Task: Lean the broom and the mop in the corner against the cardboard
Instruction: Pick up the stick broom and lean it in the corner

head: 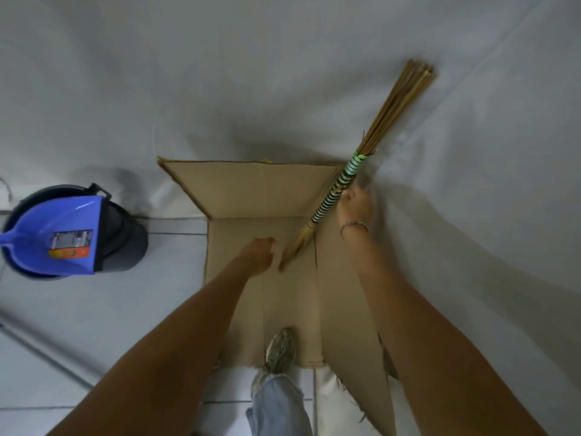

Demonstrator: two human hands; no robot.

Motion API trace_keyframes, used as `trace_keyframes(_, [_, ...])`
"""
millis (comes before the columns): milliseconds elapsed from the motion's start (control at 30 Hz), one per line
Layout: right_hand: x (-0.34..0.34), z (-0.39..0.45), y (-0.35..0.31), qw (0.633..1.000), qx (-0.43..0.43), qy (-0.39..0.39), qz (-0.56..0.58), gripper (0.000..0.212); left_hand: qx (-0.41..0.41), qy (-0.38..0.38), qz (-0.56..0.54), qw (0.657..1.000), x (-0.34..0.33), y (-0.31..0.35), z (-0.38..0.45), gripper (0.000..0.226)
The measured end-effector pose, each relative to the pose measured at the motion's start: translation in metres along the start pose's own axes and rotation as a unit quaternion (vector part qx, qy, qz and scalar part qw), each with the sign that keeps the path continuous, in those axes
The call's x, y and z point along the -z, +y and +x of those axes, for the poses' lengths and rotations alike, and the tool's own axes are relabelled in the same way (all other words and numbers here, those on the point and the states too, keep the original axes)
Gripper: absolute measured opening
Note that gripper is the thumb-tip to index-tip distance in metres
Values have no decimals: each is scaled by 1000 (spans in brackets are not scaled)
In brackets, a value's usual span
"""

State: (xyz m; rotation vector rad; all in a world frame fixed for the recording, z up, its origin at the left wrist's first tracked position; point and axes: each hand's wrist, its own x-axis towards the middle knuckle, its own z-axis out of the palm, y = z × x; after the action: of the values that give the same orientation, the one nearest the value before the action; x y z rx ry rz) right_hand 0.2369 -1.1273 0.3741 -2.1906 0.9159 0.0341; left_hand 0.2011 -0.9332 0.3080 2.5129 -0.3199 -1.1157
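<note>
A stick broom (333, 193) with a green-and-black wrapped neck leans in the corner, its stick end up against the white wall and its bristle end down on the cardboard (251, 190). The flattened cardboard covers the floor and stands up against both walls. My right hand (353, 206) rests against the broom's wrapped neck from the right, fingers loosely around it. My left hand (259, 254) is closed at the bristle tip low on the cardboard. No mop shows in the head view.
A dark bucket (125, 240) stands on the tiled floor at the left with a blue dustpan (53, 234) lying across its top. My sneaker (279, 350) and jeans leg stand on the cardboard's near edge. White walls meet in the corner behind.
</note>
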Motion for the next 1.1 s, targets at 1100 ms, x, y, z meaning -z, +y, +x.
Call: trace_keyframes(1100, [131, -693, 156, 934, 122, -291, -168, 35, 66, 135, 67, 986, -204, -105, -648, 36])
